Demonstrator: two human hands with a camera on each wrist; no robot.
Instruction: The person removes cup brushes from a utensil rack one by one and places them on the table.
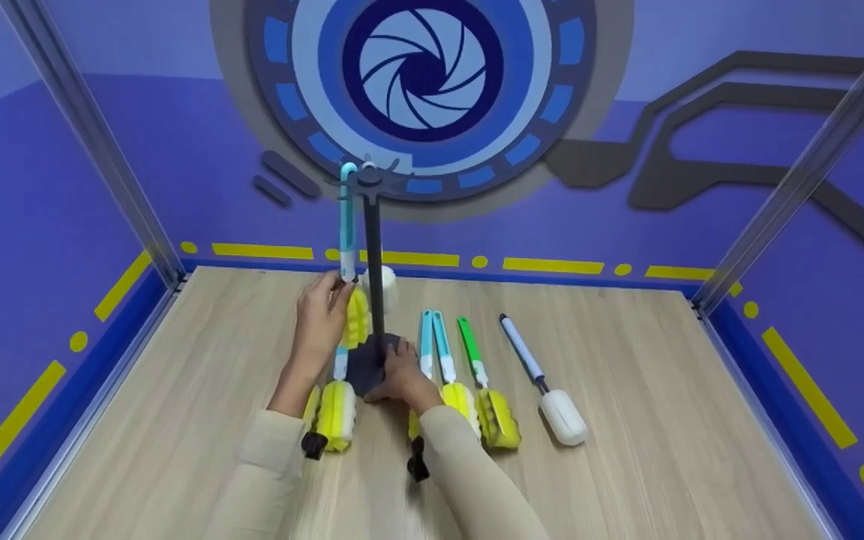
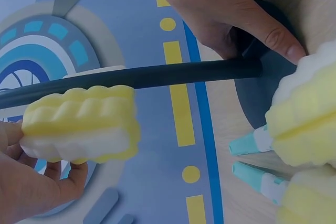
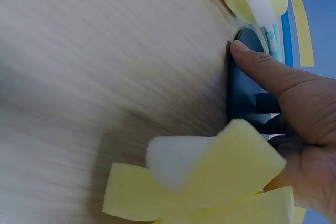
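Note:
My left hand (image 1: 319,319) pinches a sponge bottle brush (image 1: 347,217) where its turquoise-and-white handle meets the yellow-and-white sponge head. The brush stands upright with its handle at the hooked top (image 1: 370,178) of a dark stand (image 1: 376,262); whether it bears on a hook is too small to tell. In the left wrist view the sponge head (image 2: 79,124) hangs beside the pole. My right hand (image 1: 400,373) holds the stand's round base (image 3: 242,82), thumb along its edge and other fingers partly hidden behind. A white sponge brush (image 1: 381,289) shows behind the pole.
Turquoise-handled sponge brushes (image 1: 338,416) lie left of the base. To its right lie two more turquoise-handled ones, a green-handled brush (image 1: 498,420) and a white brush with a lavender handle (image 1: 563,416). Blue panels and metal posts enclose the wooden table (image 1: 664,390).

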